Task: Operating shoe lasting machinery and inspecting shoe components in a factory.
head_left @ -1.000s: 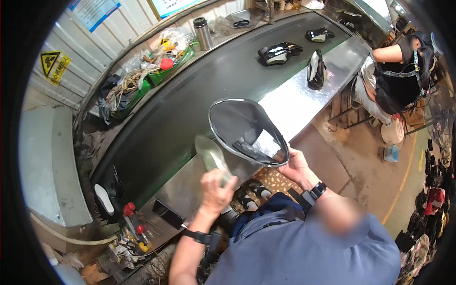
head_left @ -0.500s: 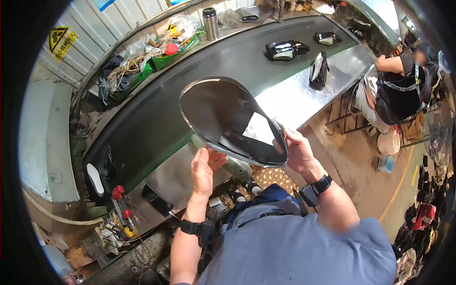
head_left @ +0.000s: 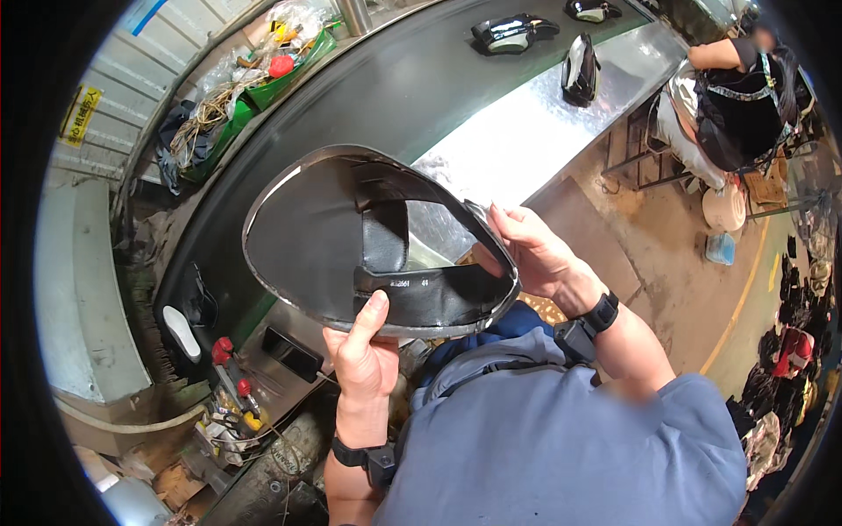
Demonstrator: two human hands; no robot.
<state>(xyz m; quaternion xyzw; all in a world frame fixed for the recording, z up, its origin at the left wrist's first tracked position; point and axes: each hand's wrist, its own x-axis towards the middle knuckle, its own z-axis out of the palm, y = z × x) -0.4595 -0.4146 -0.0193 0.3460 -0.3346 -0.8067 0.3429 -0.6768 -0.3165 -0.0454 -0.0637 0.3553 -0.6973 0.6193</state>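
Observation:
Close in front of me I hold a black shoe upper (head_left: 303, 237), its open underside and lining facing up. Pale marks show on the inner lining strip. My left hand (head_left: 361, 359) pinches the near edge, thumb pressed on the inside and fingers below. At the narrower end on the right, my right hand (head_left: 537, 250) grips the rim between thumb and fingers; some fingertips are hidden behind it. Through the opening the metal surface below shows. To the left, a white sole-shaped piece (head_left: 181, 333) lies beside a black upper on the dark conveyor belt (head_left: 377, 114).
Black shoes on lasts (head_left: 516, 33) sit at the belt's far end; another (head_left: 580, 70) lies on the shiny metal table (head_left: 491, 145). A phone (head_left: 292, 354) and red-handled tool (head_left: 223, 352) are at the near left. A co-worker (head_left: 741, 105) sits at the right.
The upper has come nearer and leftward, turned so its inside shows more. My left thumb now presses on its inner lining. The view has shifted, with the far shoes higher in the picture.

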